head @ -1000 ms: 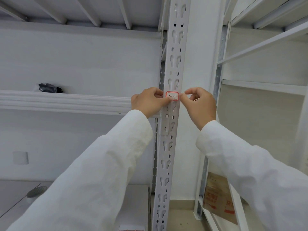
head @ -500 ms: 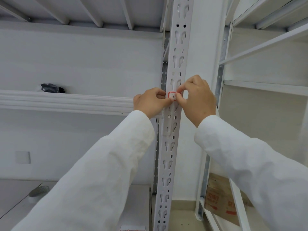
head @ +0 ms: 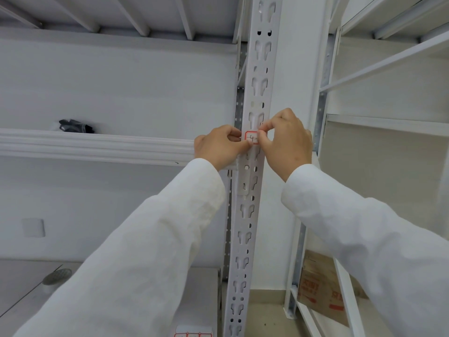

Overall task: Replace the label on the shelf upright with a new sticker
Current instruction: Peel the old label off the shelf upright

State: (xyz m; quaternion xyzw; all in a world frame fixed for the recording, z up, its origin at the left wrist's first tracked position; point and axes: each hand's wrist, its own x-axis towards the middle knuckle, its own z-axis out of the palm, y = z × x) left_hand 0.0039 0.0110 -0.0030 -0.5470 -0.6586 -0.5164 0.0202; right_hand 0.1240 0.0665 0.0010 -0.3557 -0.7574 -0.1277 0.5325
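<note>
Your two hands meet on the white slotted upright at about the height of the left-hand shelf. The label, a small white sticker with a red border and a handwritten "4-" showing, lies flat on the face of the upright between your hands.

Your left hand is curled, with its thumb reaching across to the label's lower left corner and the fingers folded in beside the upright's left edge. It touches the sticker at that edge; whether it pinches or only steadies the sticker, you cannot tell from here.

Your right hand is curled too. Its thumb and forefinger come together at the label's upper right corner, covering the right part of the writing, in what looks like a pinch on that edge.

Both of your arms are in white sleeves, reaching up and inward from the bottom corners.

On the shelf to the left, well apart from your hands, lies a dark bundle against the wall. Low down beside the foot of the upright, a sheet of red-bordered stickers peeks in at the bottom edge. To the right, behind the next rack's frame, a brown carton with red print stands on the floor. A round grey object sits at the lower left.
</note>
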